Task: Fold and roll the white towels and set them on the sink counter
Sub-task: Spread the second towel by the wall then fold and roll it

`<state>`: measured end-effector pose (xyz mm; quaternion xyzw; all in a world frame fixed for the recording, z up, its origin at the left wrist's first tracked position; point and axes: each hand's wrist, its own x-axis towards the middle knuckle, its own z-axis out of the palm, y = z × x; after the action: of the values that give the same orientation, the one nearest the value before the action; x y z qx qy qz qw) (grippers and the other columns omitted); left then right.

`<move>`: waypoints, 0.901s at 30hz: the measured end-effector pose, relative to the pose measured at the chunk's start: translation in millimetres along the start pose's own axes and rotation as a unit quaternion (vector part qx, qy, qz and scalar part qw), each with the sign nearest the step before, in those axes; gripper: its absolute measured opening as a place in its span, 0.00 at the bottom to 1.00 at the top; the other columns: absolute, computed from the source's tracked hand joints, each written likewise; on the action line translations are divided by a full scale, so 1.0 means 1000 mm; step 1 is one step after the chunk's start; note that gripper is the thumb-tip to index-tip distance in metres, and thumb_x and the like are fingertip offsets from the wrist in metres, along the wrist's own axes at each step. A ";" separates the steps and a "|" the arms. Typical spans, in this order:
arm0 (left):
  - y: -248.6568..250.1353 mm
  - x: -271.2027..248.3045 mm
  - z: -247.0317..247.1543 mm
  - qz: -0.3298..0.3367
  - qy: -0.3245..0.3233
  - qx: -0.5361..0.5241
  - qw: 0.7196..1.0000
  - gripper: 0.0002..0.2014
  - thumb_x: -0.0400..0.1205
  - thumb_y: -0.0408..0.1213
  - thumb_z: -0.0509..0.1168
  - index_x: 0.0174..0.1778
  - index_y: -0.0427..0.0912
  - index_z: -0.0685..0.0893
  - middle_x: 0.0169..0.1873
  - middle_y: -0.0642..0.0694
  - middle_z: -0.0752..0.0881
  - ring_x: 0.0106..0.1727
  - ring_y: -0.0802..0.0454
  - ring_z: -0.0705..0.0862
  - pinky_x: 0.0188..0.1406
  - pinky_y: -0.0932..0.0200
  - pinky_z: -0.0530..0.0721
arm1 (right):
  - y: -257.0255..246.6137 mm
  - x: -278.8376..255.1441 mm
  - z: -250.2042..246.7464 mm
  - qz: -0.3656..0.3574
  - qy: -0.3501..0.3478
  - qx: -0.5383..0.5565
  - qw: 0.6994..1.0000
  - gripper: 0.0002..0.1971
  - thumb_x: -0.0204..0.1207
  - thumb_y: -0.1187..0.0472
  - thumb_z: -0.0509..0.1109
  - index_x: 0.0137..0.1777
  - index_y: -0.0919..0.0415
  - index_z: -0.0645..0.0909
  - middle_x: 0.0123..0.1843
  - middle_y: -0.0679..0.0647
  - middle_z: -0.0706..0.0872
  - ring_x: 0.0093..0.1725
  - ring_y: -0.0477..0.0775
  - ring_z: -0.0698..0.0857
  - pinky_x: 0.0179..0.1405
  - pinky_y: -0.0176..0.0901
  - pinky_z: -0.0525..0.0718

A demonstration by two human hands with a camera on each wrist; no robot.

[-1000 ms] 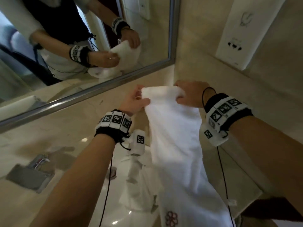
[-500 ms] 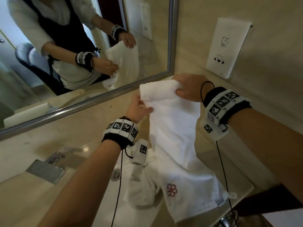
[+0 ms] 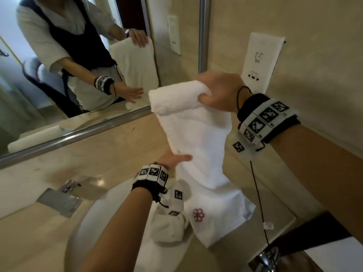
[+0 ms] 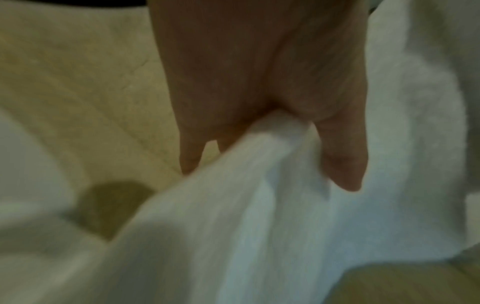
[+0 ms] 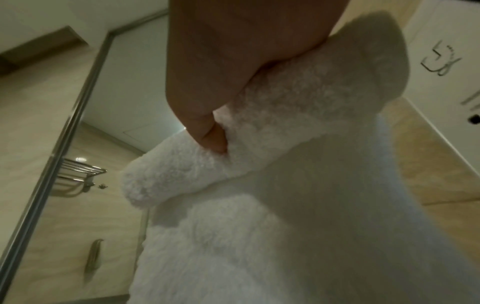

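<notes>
A white towel [image 3: 196, 138] with a red flower mark [image 3: 198, 214] hangs folded lengthwise over the sink; its lower end rests on the basin edge. My right hand [image 3: 218, 93] grips the thick folded top edge [image 5: 272, 127], thumb pressed into the pile. Lower down, my left hand [image 3: 172, 160] holds the towel's left edge [image 4: 272, 144] between the thumb in front and straight fingers behind. A second white towel [image 3: 169, 228] lies crumpled in the basin under my left wrist.
The white basin [image 3: 102, 222] sits in a beige marble counter [image 3: 98, 154], with a chrome faucet [image 3: 59, 201] at its left. A mirror [image 3: 78, 65] runs along the back and reflects a rolled towel [image 3: 35, 136]. A white socket panel [image 3: 261, 61] is on the right wall.
My left hand has left the towel's top corner and moved down its left edge. My right hand now holds the top alone, slightly higher.
</notes>
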<state>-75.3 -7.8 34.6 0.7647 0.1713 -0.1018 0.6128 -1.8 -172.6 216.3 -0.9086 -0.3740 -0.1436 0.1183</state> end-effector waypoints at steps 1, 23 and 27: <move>-0.016 0.002 0.009 -0.022 -0.005 0.012 1.000 0.40 0.63 0.49 0.80 0.70 0.40 0.75 0.65 0.47 0.81 0.67 0.46 0.79 0.72 0.45 0.74 | -0.001 0.001 -0.001 -0.003 0.009 -0.004 1.000 0.27 0.64 0.46 0.54 0.61 0.53 0.76 0.57 0.54 0.84 0.56 0.60 0.82 0.48 0.46 0.73; -0.111 -0.069 0.057 -0.238 -0.196 -0.107 0.945 0.03 0.77 0.31 0.64 0.39 0.39 0.82 0.33 0.45 0.84 0.36 0.51 0.82 0.41 0.59 0.79 | 0.014 -0.002 0.075 0.038 -0.202 -0.108 0.973 0.20 0.79 0.52 0.59 0.70 0.55 0.69 0.68 0.56 0.78 0.65 0.61 0.79 0.59 0.52 0.76; -0.138 -0.057 0.045 -0.279 -0.069 -0.065 0.955 0.05 0.80 0.30 0.63 0.50 0.37 0.79 0.44 0.38 0.78 0.43 0.43 0.78 0.41 0.52 0.78 | 0.026 -0.008 0.114 0.056 -0.249 -0.085 0.963 0.19 0.79 0.50 0.59 0.67 0.55 0.70 0.66 0.56 0.80 0.62 0.61 0.80 0.60 0.52 0.79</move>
<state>-178.7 -33.5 -79.9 0.6357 0.3419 -0.3099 0.6188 31.6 -158.9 104.3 -0.9418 -0.3266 0.0632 -0.0488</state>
